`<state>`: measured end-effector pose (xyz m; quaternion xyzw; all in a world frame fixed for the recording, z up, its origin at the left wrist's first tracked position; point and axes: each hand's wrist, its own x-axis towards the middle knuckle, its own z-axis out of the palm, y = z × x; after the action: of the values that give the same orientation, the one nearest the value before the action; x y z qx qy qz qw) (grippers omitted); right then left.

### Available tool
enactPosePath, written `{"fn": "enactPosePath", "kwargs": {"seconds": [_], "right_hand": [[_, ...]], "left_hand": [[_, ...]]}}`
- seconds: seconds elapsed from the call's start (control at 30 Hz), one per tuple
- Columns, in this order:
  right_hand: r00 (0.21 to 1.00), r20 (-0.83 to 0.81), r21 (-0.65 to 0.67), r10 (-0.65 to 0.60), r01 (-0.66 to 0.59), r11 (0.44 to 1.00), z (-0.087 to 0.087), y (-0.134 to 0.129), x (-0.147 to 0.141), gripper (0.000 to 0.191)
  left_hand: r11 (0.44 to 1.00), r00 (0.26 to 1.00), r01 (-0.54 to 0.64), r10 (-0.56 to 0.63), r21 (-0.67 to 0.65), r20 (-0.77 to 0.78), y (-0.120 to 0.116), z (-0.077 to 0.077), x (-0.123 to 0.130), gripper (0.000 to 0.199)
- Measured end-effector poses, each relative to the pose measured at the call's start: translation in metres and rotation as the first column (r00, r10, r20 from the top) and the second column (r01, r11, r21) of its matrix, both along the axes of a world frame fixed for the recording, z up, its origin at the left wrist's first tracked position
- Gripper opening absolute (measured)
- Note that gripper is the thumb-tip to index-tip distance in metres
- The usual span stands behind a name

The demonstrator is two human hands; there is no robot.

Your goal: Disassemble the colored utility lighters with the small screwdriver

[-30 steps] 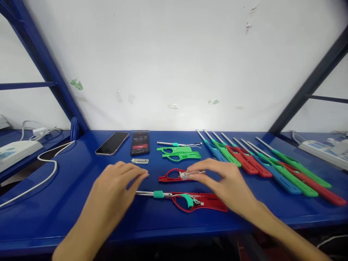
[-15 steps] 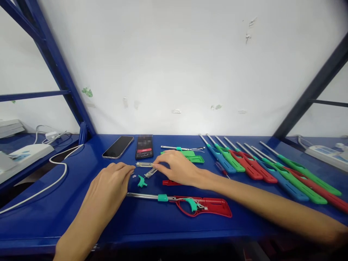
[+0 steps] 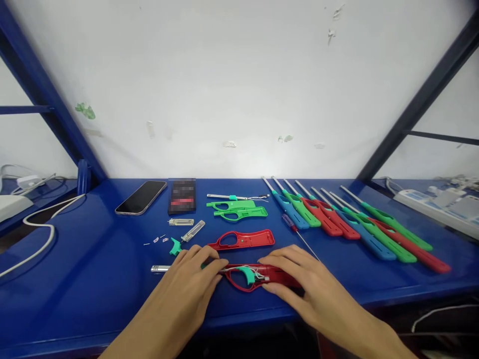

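Note:
A red lighter half-shell (image 3: 277,275) lies open-side up near the front edge, with a teal trigger (image 3: 247,274), thin wires and a metal tube (image 3: 160,269) in it. My left hand (image 3: 192,279) closes over the joint of tube and shell. My right hand (image 3: 303,279) has its thumb and fingers around the handle part of the same shell. Behind them lies another red half-shell (image 3: 258,239). Two clear fuel tanks (image 3: 181,222), a loose teal trigger (image 3: 175,247) and tiny parts (image 3: 156,240) rest to the left of it.
Two phones (image 3: 141,198) lie at the back left. Green half-shells (image 3: 241,213) and a metal tube with wires (image 3: 239,197) are at the back middle. Several assembled lighters (image 3: 389,239) and a screwdriver (image 3: 290,223) lie to the right. A white cable (image 3: 50,234) runs along the left.
Both hands have left the fuel tanks and small parts and come to the red half-shell in front. The view has shifted to the right.

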<state>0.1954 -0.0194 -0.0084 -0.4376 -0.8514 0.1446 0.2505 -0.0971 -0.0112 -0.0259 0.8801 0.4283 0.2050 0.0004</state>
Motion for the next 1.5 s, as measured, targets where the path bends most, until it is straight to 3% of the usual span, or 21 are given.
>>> {"fn": "enactPosePath", "kwargs": {"seconds": [0.23,0.4,0.53,0.73,0.93,1.07,1.33,1.5], "right_hand": [[0.994,-0.1,-0.067,-0.038,0.032,0.997,-0.007,-0.001,-0.001,0.023],[0.995,-0.09,-0.109,-0.037,0.027,0.994,-0.006,0.0,0.001,0.022],[0.995,-0.086,-0.11,-0.047,0.037,0.993,-0.005,-0.001,0.001,0.022],[0.998,-0.063,-0.071,-0.014,0.01,0.997,-0.004,-0.002,0.001,0.024],[0.998,-0.057,-0.055,-0.002,-0.001,0.998,-0.005,-0.002,0.0,0.028],[0.998,-0.068,-0.071,-0.01,0.005,0.997,-0.005,-0.003,0.001,0.03],[0.997,-0.071,-0.086,-0.002,-0.004,0.996,-0.003,-0.002,0.0,0.03],[0.997,-0.078,-0.086,-0.002,-0.005,0.996,-0.004,-0.001,0.0,0.03]], "left_hand": [[0.996,0.996,0.066,-0.069,0.06,0.059,0.002,0.01,-0.001,0.058],[0.995,0.984,0.1,-0.097,-0.013,0.147,0.005,0.001,-0.007,0.049],[0.997,0.987,0.071,-0.072,0.01,0.142,0.006,-0.008,-0.012,0.047],[0.998,0.98,0.057,-0.059,0.015,0.192,0.0,-0.004,-0.005,0.046],[0.992,0.987,0.067,-0.082,0.108,0.139,0.002,0.011,0.001,0.052],[0.992,0.992,0.083,-0.092,0.095,0.092,0.0,0.019,0.005,0.047],[0.979,0.994,0.101,-0.105,0.175,0.018,-0.002,0.016,0.016,0.027],[0.971,0.99,0.137,-0.127,0.198,-0.063,0.003,0.015,0.017,0.038]]}}
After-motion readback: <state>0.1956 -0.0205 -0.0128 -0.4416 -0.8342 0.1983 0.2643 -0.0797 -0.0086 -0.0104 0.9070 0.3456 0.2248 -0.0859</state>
